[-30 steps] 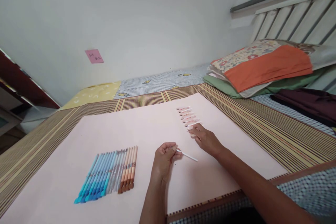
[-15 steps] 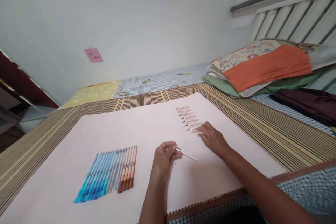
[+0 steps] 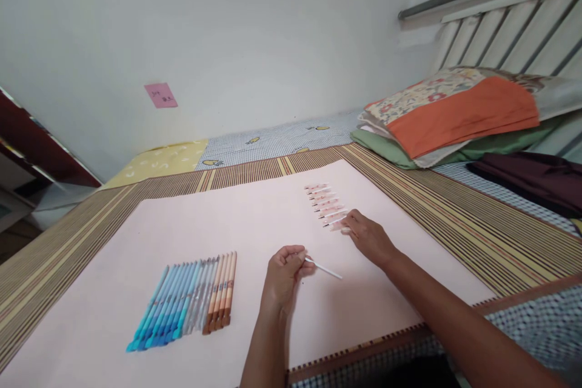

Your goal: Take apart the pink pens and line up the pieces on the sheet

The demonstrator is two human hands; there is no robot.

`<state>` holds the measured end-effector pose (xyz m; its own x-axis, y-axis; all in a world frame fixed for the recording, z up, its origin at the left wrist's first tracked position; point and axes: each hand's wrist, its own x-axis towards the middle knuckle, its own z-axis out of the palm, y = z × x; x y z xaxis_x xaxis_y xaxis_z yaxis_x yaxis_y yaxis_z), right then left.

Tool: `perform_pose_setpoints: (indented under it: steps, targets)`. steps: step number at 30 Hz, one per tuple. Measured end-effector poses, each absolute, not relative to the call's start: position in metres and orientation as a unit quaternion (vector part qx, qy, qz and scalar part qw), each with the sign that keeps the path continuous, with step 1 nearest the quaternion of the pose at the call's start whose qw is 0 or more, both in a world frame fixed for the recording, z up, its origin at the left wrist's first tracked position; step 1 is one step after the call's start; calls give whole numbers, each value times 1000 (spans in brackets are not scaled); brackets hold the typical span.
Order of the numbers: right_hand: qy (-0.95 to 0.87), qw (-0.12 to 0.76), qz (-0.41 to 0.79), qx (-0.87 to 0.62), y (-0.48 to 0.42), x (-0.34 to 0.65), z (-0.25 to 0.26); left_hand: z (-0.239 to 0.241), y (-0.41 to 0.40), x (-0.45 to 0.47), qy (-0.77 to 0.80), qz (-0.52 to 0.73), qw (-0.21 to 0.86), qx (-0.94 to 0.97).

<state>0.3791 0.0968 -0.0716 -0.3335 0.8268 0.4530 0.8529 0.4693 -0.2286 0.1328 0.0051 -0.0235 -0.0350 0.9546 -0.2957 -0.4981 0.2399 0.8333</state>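
Observation:
My left hand (image 3: 284, 276) is closed in a loose fist on a thin white pen refill (image 3: 324, 267) that points right across the pale pink sheet (image 3: 254, 218). My right hand (image 3: 370, 236) rests fingers-down at the near end of a short row of pink pen caps (image 3: 326, 206), fingertips pinched on the nearest cap. A row of several pens (image 3: 186, 300), blue ones at the left, grey in the middle, orange at the right, lies side by side on the sheet to the left of my left hand.
The pink sheet lies on a striped woven mat (image 3: 477, 218) over a bed. Folded orange, floral and green bedding (image 3: 450, 112) is stacked at the right, with a dark cloth (image 3: 536, 179) beside it. A pink sticky note (image 3: 160, 96) is on the wall.
My right hand has slid right and a little farther away along the near end of the cap row. The left hand with the refill has stayed put.

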Motion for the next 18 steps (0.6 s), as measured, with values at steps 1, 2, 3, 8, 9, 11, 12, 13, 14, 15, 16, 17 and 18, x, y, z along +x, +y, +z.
perform_pose_setpoints:
  steps: [1,2,3,8,9,11,12,13,14,15,16,17,18]
  targets:
    - [-816,264,-24,-514,97,380,-72,-23,5,133,449,561,647,256]
    - [-815,266,-22,-515,96,380,-72,-23,5,133,448,560,648,257]
    - [-814,267,-21,-516,96,380,-72,-23,5,133,448,558,649,258]
    - [-807,263,-36,-527,94,379,-72,-25,6,133,449,559,649,255]
    - [-806,262,-38,-530,95,379,-72,-25,6,133,449,560,648,254]
    - [-804,263,-37,-532,95,379,-72,-26,6,134,450,560,648,253]
    - [-804,264,-34,-531,95,380,-73,-25,6,134,450,561,648,252]
    - [-804,267,-30,-530,96,380,-73,-25,6,134,450,561,648,251]
    - [-803,271,-27,-530,96,380,-73,-25,6,134,451,561,648,249]
    - [-803,274,-23,-529,96,380,-74,-24,6,134,451,561,648,248]
    - [-802,276,-21,-530,96,380,-74,-24,6,134,451,562,648,247]
    - [-801,277,-20,-530,96,380,-74,-23,5,135,452,562,648,245]
    - [-801,277,-19,-530,96,380,-75,-22,5,134,451,562,648,245]
